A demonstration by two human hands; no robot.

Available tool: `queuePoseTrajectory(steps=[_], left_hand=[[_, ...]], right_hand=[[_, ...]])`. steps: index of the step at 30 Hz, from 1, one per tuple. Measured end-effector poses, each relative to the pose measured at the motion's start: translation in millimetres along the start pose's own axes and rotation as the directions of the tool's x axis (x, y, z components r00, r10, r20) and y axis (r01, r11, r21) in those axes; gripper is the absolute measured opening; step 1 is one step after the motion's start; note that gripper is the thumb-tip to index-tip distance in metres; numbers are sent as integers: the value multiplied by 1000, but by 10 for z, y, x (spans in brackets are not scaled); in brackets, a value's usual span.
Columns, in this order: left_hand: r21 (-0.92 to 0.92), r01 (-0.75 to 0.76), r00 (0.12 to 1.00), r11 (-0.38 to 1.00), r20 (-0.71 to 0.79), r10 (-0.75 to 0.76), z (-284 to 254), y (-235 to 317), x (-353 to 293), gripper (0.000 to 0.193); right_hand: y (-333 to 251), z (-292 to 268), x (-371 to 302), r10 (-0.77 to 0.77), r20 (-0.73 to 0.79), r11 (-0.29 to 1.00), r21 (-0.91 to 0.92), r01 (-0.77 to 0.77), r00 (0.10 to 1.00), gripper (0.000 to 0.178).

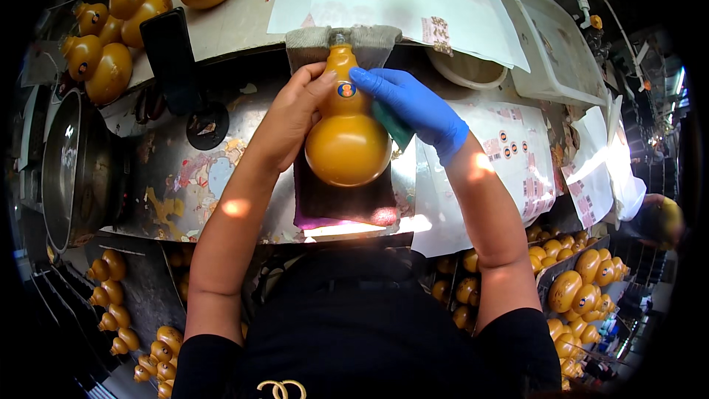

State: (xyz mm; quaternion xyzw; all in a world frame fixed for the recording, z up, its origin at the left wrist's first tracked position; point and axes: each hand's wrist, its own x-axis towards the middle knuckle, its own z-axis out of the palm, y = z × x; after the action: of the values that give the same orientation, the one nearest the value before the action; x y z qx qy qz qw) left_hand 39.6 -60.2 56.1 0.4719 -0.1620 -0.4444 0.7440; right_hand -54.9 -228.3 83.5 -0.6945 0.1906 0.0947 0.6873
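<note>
A glossy ochre gourd-shaped bottle [347, 149] lies in front of me, its narrow neck pointing away and its round base toward me. On its upper bulb is a small dark oval sticker [346, 89]. My bare left hand [295, 118] grips the upper bulb and waist from the left, thumb beside the sticker. From the other side my right hand [417, 107], in a blue glove, holds the bottle with its thumb at the sticker's upper right. A green cloth or pad [393, 127] shows under that hand against the bottle. Beneath lies a dark cloth [344, 203]; a grey cloth [306, 44] drapes behind the neck.
More gourd-shaped bottles stand at the far left [109, 72] and fill crates below right [567, 292]. A phone on a stand [168, 52] and metal basin [66, 170] are left. Sticker sheets [491, 166] lie right, near a clear plastic tub [554, 52].
</note>
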Motion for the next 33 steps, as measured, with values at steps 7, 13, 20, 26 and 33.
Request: queuePoseTrajectory(steps=[7,13,20,26,33], left_hand=[[210,25,990,977,-139,5,106,25,132,45],[125,29,998,992,-65,-21,35,56,1,50],[205,-64,997,977,59,52,-57,-18,-93,59],[-60,52,991,997,124,-45,-34,65,-75,63],[299,-78,997,951,24,74,114,7,-125,65]], right_hand=[[6,-46,-42,6,55,999,46,-8,998,49],[22,-33,-36,20,-15,997,76,-19,1000,50],[42,-5,-36,-38,26,999,-23,38,999,52],[107,-95,0,-14,32,994,110,10,999,58],[-62,-64,190,-43,44,942,-331,55,998,69]])
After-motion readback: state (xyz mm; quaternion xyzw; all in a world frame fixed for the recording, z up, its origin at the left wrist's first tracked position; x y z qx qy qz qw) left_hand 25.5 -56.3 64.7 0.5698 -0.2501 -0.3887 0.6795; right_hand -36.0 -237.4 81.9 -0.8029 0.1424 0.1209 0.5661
